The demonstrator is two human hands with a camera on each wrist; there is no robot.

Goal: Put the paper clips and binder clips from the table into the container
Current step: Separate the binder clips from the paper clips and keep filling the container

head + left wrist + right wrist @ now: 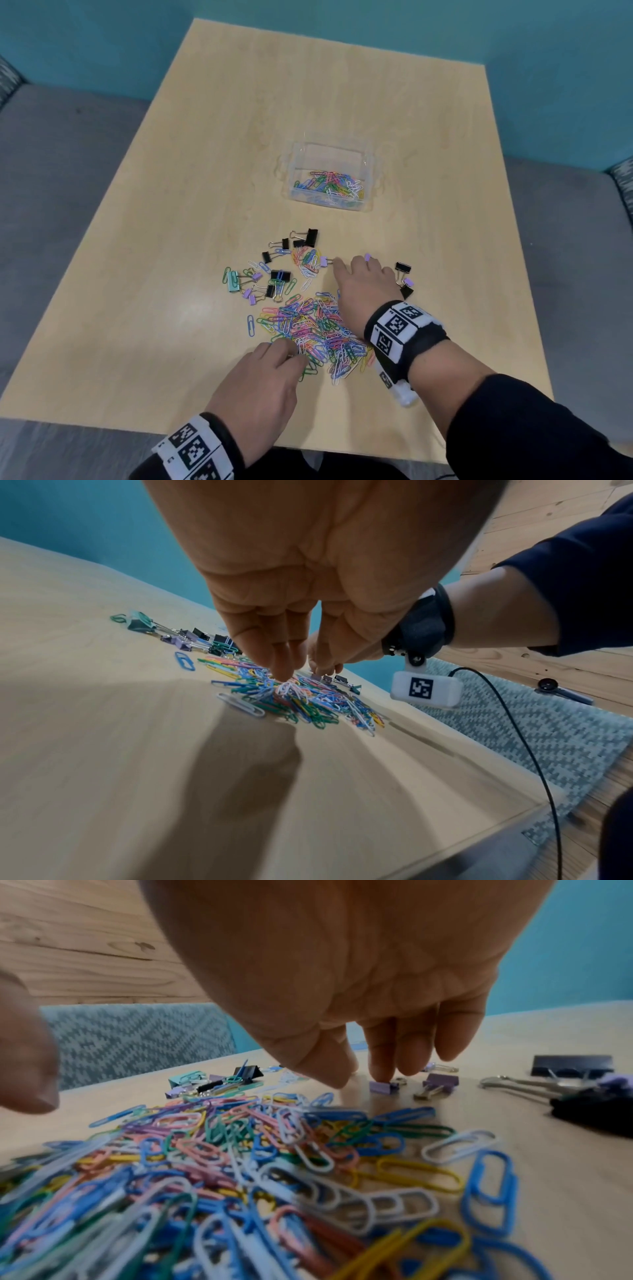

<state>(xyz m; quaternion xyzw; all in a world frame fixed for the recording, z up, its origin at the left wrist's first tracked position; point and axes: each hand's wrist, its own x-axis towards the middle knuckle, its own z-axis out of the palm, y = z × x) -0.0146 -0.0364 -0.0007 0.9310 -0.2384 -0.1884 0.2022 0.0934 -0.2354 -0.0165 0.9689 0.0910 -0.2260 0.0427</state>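
Observation:
A loose pile of coloured paper clips [315, 329] [260, 1150] lies near the table's front. Beyond it, black and purple binder clips [279, 274] are scattered. The clear plastic container [368, 161] stands farther back with several paper clips in it. My left hand [294, 354] [291, 677] pinches paper clips at the pile's near left edge, fingers and thumb drawn together. My right hand [342, 265] [359, 1081] reaches over the pile. Its index fingertip touches a small purple binder clip [323, 262] [380, 1087], and the thumb stays a little apart from that clip.
A second purple binder clip [441, 1081] lies just right of the touched one. More black and purple binder clips [404, 277] sit right of my right hand. The wooden table [205, 137] borders a grey patterned seat [137, 1042] and a teal wall.

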